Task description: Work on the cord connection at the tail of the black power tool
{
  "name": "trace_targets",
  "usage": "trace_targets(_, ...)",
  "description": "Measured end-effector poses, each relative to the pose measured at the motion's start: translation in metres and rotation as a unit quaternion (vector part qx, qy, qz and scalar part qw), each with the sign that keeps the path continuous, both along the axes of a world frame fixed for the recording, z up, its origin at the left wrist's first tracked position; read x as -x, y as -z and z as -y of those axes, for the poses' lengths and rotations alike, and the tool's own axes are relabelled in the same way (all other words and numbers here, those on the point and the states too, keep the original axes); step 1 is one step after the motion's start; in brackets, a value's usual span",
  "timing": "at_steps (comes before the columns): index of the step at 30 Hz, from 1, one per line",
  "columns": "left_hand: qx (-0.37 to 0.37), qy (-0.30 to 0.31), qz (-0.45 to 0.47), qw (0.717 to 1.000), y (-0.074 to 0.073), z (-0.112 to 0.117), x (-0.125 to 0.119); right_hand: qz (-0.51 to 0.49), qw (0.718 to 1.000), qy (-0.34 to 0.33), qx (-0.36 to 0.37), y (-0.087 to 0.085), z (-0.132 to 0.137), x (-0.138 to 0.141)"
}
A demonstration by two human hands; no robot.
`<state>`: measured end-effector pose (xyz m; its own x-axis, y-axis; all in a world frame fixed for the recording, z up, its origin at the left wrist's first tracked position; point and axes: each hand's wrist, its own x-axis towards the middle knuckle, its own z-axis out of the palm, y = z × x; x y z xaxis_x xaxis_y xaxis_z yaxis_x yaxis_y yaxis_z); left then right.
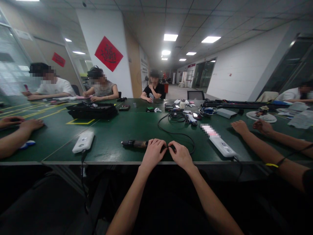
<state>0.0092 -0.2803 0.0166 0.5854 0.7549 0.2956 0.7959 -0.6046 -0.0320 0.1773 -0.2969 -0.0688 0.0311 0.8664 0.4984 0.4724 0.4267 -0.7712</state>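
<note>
- is a slim dark tool (135, 143) with metallic tip, black collar, brownish body
- lies on green table (139, 122), near front edge
- is held by closed left hand (155, 150)
- cannot tell the grip of right hand (180, 154)

Dark elec screwdriver (134, 143), silver tip (122, 143) to L, lying sideways nr green tbl (105, 156) edge, blk cable (176, 133) curving R

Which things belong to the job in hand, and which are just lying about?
In hand:
- black cylindrical power tool, at the left hand
- thin black cable, at the right hand

Apparently lying about:
- white rectangular power strip, left
- flat grey box
</note>
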Motion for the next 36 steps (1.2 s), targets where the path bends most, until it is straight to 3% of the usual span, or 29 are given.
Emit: trace_targets(36,-0.002,-0.006,0.010,1.000,-0.0002,-0.0014,0.0007,0.002,1.000,-0.009,-0.003,-0.0007,0.0009,-0.0002)
